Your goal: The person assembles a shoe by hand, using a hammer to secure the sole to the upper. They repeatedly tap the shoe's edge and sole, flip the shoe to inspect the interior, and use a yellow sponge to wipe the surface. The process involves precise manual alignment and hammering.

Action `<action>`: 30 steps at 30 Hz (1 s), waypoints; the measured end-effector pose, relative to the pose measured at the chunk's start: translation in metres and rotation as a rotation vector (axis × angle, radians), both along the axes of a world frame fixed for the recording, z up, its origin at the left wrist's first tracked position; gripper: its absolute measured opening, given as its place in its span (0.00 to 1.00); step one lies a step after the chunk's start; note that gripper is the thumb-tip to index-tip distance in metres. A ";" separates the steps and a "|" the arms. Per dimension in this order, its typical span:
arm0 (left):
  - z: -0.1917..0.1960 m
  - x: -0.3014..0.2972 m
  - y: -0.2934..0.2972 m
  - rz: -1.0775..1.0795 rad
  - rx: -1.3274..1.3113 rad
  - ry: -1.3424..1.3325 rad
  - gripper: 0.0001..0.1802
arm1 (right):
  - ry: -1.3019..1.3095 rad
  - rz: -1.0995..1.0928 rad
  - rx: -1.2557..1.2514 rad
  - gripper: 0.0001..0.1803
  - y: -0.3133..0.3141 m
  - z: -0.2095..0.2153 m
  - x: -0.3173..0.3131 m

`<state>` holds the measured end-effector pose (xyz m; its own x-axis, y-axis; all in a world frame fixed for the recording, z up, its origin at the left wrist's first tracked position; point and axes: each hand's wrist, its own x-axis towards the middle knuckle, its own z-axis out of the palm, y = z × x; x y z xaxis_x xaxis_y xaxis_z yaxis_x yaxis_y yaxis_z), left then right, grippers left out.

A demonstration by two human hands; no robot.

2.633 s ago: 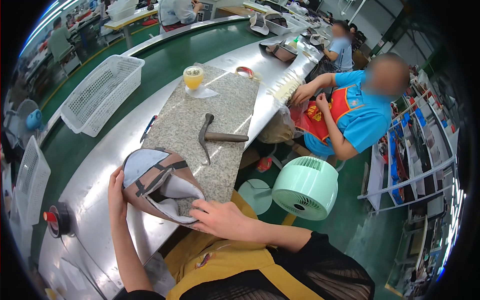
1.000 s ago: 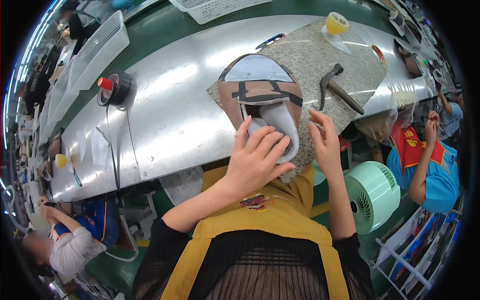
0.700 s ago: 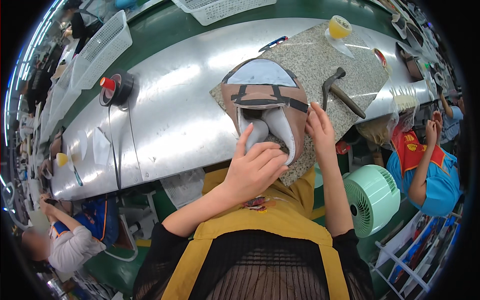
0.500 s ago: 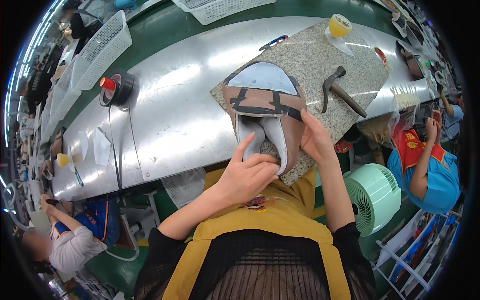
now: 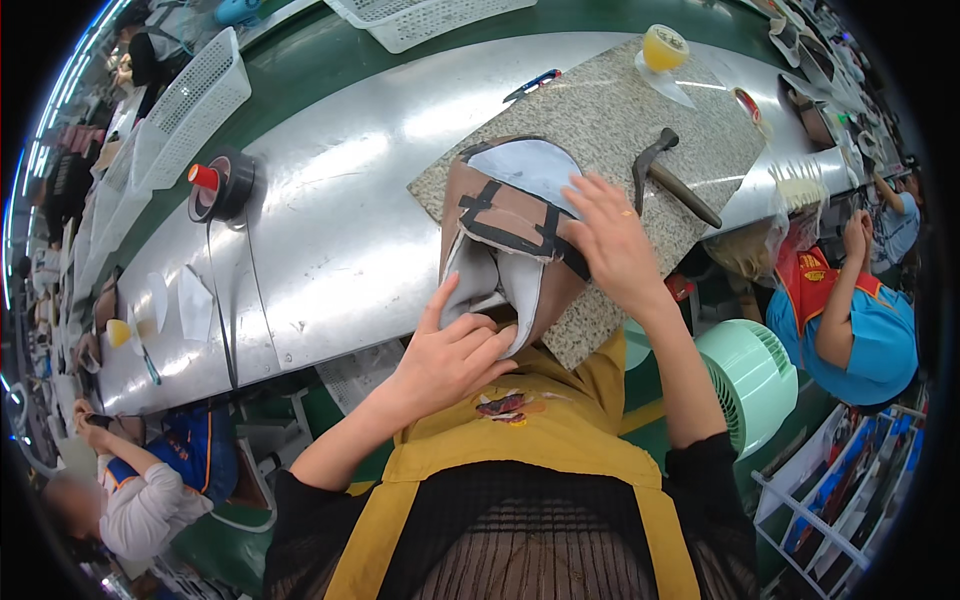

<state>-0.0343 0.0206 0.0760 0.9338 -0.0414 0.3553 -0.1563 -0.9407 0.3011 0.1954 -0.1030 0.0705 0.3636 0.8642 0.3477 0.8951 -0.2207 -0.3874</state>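
Note:
A brown leather bag piece [image 5: 505,213] with black strips, a pale grey-white patch and a whitish lining stands tilted at the near corner of a speckled stone slab [image 5: 590,115]. My left hand [image 5: 450,355] pinches the near edge of its lining, index finger stretched up along the opening. The tips of the other left fingers are partly hidden. Flat and with fingers extended, my right hand [image 5: 618,245] rests against the piece's upper right side. To the right on the slab lies a hammer [image 5: 682,190] with a dark handle.
A cup of yellow liquid [image 5: 663,48] and a blue pen-like tool [image 5: 533,85] are at the slab's far side. On the metal table [image 5: 340,190] stands a black tape roll [image 5: 235,185]. White baskets [image 5: 195,110] lie beyond. A green fan [image 5: 750,385] and co-workers flank me.
My right hand has slid from the piece's lower right side up to its upper right, its fingers now flat. The piece has turned and tipped leftward; my left hand moved slightly left with its edge.

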 end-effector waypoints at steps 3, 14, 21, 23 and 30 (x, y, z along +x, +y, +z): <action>0.001 0.000 -0.003 0.010 -0.013 -0.007 0.20 | 0.007 0.016 -0.185 0.21 0.020 -0.005 0.000; 0.002 -0.005 -0.003 0.041 -0.043 -0.014 0.19 | 0.112 -0.006 -0.198 0.18 0.035 0.004 0.008; 0.000 -0.004 -0.006 0.050 -0.057 -0.038 0.18 | -0.138 -0.019 -0.177 0.18 0.066 -0.012 0.023; 0.002 -0.005 -0.007 0.066 -0.046 -0.035 0.18 | -0.110 -0.016 -0.206 0.19 0.068 -0.012 0.024; -0.002 -0.005 -0.008 0.062 -0.071 -0.033 0.18 | -0.030 -0.005 -0.101 0.21 0.049 -0.002 0.016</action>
